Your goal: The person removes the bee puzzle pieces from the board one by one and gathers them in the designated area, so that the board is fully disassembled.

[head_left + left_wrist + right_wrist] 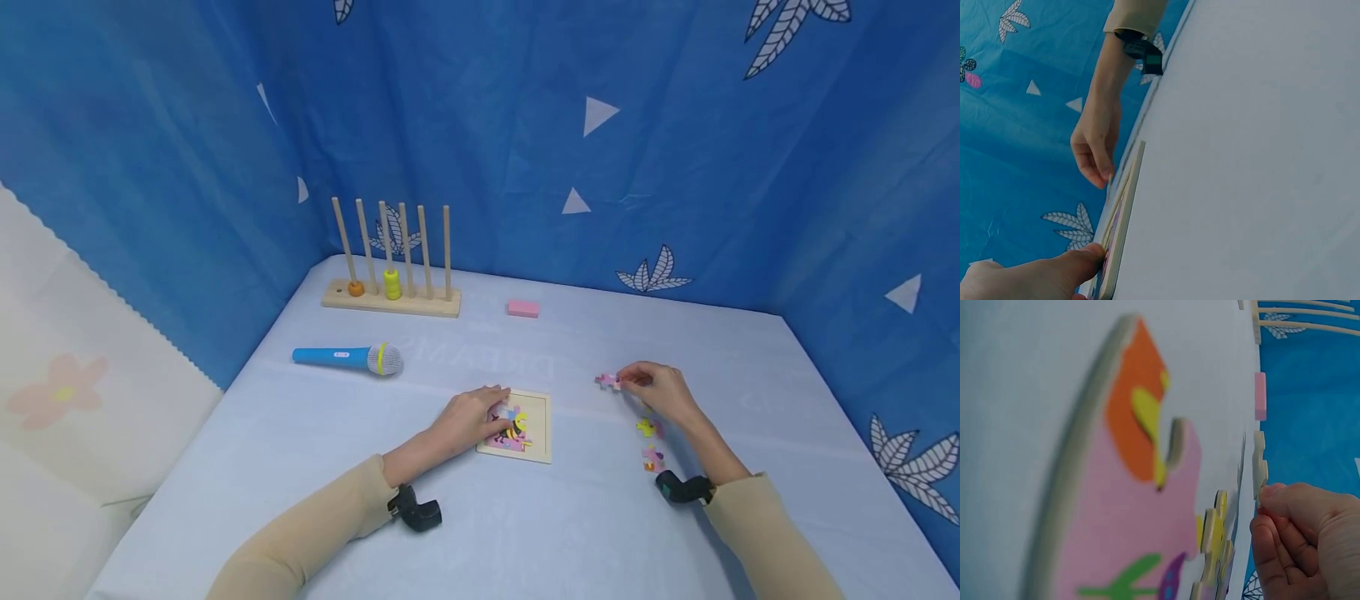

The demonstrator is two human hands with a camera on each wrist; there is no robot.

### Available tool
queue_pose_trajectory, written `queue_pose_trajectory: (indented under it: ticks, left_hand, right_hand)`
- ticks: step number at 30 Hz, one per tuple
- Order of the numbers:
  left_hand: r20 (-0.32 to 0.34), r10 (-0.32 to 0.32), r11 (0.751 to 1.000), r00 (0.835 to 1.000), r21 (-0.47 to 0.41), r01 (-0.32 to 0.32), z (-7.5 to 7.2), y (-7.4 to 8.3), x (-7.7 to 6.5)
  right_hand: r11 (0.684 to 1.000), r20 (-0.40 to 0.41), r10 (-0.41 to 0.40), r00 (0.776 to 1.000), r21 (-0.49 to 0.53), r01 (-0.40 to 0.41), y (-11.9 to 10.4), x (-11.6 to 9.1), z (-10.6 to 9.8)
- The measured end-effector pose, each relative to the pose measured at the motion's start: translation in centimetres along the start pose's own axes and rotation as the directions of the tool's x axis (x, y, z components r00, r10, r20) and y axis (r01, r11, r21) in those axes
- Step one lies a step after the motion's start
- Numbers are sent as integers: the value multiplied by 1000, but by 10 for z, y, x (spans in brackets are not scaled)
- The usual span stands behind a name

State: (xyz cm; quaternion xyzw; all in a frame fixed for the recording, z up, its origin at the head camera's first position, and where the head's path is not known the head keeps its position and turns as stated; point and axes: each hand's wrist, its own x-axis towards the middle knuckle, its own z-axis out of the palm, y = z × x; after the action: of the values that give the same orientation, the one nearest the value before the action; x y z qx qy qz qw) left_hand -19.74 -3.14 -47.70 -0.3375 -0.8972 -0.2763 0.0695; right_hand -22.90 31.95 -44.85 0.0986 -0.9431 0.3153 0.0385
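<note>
Left hand [467,418], fingers loosely spread, rests on my bee jigsaw tray [538,429], likely steadying it. Toward its two o'clock, my right hand [663,390] pinches a pink jigsaw piece [606,381] by one end, probably leaving the rest free. Loose pieces [653,457] at three.

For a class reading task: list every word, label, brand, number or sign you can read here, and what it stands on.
Perhaps "DREAM": pale lettering on the tablecloth; other letters too faint to read.
Blue microphone: small marking on its handle, too small to read.
Otherwise, I can read no brands or numbers.
</note>
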Motion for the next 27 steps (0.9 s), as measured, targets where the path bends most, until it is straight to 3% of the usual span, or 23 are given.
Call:
queue_pose_trajectory:
  ticks: [17, 27]
  left_hand:
    - [5, -5, 1000, 1000, 8, 5, 0, 1, -1]
    - [-5, 14, 1000, 1000, 13, -14, 1, -1, -2]
  right_hand:
    - [999, 9, -31, 999, -41, 31, 12, -7, 2]
    - [998, 0, -59, 998, -34, 59, 6, -7, -2]
